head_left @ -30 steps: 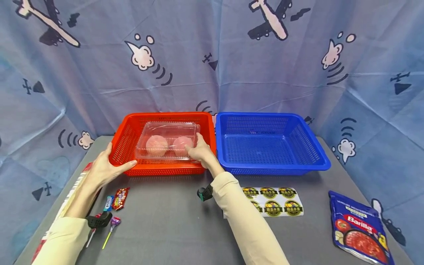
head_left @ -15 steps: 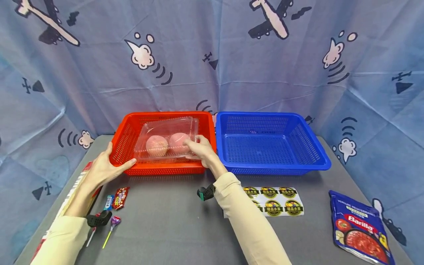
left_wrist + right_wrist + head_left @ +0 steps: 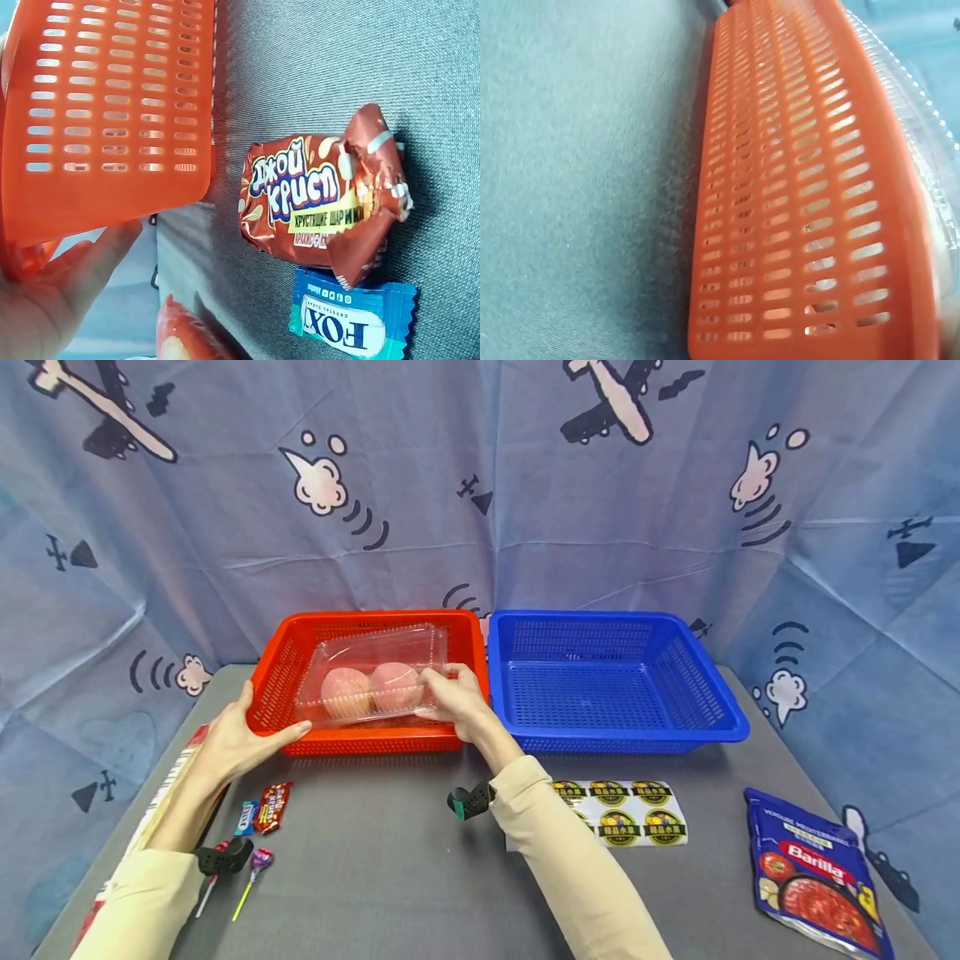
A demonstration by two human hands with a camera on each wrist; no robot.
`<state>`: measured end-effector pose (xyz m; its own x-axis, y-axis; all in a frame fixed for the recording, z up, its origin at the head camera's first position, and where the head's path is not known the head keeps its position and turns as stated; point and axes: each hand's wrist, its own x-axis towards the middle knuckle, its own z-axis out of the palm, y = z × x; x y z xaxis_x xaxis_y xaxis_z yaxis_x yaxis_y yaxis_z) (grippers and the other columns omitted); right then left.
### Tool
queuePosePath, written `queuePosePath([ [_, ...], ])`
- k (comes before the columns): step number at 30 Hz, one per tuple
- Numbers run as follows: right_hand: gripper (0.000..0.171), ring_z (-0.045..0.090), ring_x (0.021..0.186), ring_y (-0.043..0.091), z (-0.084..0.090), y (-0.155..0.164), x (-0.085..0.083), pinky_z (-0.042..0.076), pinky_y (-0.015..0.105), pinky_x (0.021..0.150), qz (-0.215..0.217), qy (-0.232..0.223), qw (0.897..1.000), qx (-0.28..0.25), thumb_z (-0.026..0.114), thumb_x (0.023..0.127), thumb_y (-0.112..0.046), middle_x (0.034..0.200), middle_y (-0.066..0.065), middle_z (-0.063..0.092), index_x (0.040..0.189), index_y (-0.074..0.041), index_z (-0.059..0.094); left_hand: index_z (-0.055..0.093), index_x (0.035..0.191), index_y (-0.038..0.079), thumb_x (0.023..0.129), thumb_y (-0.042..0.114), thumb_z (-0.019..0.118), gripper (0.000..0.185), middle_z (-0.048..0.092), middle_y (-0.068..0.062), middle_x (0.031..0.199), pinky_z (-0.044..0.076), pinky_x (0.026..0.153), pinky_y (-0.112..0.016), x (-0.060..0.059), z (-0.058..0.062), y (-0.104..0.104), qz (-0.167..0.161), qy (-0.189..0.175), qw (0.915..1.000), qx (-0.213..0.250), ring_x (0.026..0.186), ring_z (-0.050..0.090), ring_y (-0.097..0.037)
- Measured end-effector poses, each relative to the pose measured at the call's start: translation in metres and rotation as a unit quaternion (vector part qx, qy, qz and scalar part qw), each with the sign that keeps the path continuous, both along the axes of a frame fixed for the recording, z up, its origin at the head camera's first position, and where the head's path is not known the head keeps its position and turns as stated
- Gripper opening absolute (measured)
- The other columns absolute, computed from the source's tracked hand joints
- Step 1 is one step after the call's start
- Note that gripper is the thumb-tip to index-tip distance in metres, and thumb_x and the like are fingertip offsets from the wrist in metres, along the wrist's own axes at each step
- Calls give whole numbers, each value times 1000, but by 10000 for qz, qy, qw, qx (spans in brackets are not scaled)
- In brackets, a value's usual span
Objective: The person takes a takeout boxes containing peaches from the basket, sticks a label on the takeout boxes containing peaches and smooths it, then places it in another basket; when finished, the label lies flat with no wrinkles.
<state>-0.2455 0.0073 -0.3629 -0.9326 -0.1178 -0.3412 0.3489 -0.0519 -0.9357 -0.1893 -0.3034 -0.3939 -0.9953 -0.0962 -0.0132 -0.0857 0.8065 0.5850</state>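
Observation:
A clear plastic clamshell box (image 3: 378, 643) with two round pinkish fruits (image 3: 397, 686) in it lies tilted in the red basket (image 3: 375, 747), its right end raised. At that end my right hand (image 3: 461, 702) pinches the box's edge between thumb and fingers. In the right wrist view the box's ridged edge (image 3: 922, 90) shows above the basket wall, and the hand is nearly all out of frame. My left hand (image 3: 240, 743) grips the basket's front left corner, thumb on the front rim and fingers along the left side.
A blue basket (image 3: 618, 745) stands right of the red one. A wrapped candy (image 3: 273, 807), a small blue packet (image 3: 247, 818) and lollipops (image 3: 260, 860) lie near the left forearm, beside a long red-and-white box (image 3: 161, 802). A sticker sheet (image 3: 637, 814) and a blue sauce pouch (image 3: 817, 872) lie right.
The right end of the clamshell box has risen and the box has shifted left, its fruits rolling closer together. My right hand has taken hold of that end; the left hand stays put.

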Motion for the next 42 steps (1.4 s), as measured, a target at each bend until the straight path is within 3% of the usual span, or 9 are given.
queuePosePath([
  [6,56,60,121,31,15,2,8,60,40,91,-153,-66,9991,-396,59,97,-17,142,16,46,146,-7,35,-2,162,0,82,70,71,129,38,-42,150,45,102,-68,1,0,1,65,27,10000,-12,126,48,-52],
  [9,59,63,118,31,24,6,14,60,40,92,-111,-14,9989,-445,59,98,-17,140,17,48,150,-8,31,-3,162,1,82,70,71,129,33,-43,154,41,106,-71,1,0,1,108,-8,9999,-5,132,44,-55],
  [15,61,63,116,30,34,20,29,59,43,94,14,-13,9975,-707,57,98,-14,142,17,48,152,-8,28,-4,162,3,82,69,72,129,33,-42,154,42,105,-70,2,0,2,132,-10,9999,32,131,45,-54],
  [21,62,62,117,30,44,43,54,60,40,90,129,97,9964,-834,53,97,-13,147,15,43,152,-6,26,-3,162,2,83,67,72,126,34,-41,155,44,104,-68,2,-1,2,81,71,9999,83,129,46,-52],
  [26,67,67,105,27,51,64,84,63,33,85,301,-13,9959,-850,56,96,-13,144,17,45,153,-6,21,2,162,-2,86,59,73,120,41,-41,150,48,98,-63,2,-2,0,26,241,9997,-1,120,52,-49],
  [33,66,72,91,19,45,89,134,63,32,84,470,-201,9946,-907,56,96,-12,136,21,52,151,-7,21,2,162,-2,87,58,72,118,46,-40,144,50,94,-60,2,-2,-1,-1,246,9997,-22,115,56,-47],
  [42,66,70,102,15,18,103,183,62,38,88,678,-149,9899,-1237,56,98,-14,132,6,53,152,-11,18,1,162,0,85,62,73,122,41,-40,150,48,95,-61,4,-2,1,84,174,9998,93,118,53,-48],
])
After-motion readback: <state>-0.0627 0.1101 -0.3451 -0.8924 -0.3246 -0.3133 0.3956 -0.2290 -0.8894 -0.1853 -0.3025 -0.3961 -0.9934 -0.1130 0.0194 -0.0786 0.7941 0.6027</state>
